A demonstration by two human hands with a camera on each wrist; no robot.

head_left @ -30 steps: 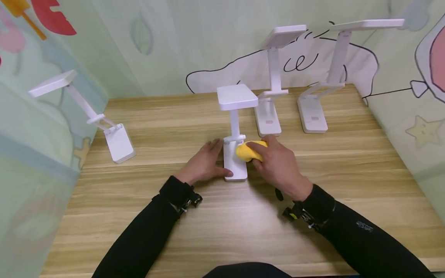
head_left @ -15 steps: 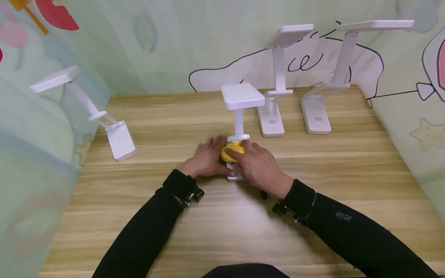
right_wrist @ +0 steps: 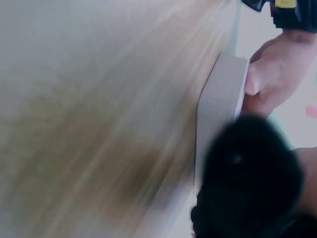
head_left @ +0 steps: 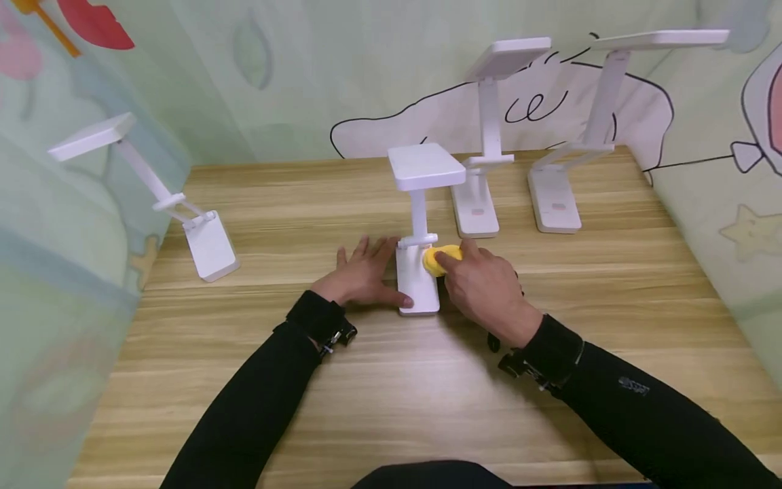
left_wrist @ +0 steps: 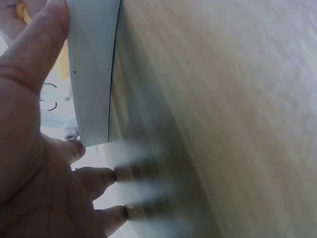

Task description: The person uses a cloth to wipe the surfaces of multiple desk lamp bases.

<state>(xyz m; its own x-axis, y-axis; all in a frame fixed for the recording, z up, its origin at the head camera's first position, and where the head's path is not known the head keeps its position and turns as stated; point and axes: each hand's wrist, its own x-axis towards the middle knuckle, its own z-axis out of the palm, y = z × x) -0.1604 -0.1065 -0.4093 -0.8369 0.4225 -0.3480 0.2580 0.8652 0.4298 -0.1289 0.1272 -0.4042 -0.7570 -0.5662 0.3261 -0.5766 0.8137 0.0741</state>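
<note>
A white desk lamp (head_left: 426,166) stands upright on the wood-grain table, between both hands. My left hand (head_left: 363,277) lies spread at the left side of its base (head_left: 417,288). The left thumb rests on the near part of the base's top, with the index fingertip by the far end. In the left wrist view the thumb (left_wrist: 37,47) lies over the base's edge, while two other fingertips reach the table. My right hand (head_left: 485,288) holds a bunched yellow cloth (head_left: 441,260) against the base's right edge. Most of the cloth is hidden under that hand.
Two more white desk lamps stand behind, one nearer the middle (head_left: 476,204) and one at the back right (head_left: 556,200). Another lamp (head_left: 210,246) stands at the left. A patterned curtain (head_left: 275,81) borders the table (head_left: 293,204) at the back and sides.
The right hand with the yellow cloth went left across the lamp base, then came back to its right edge. The left hand and the lamps have hardly moved.
</note>
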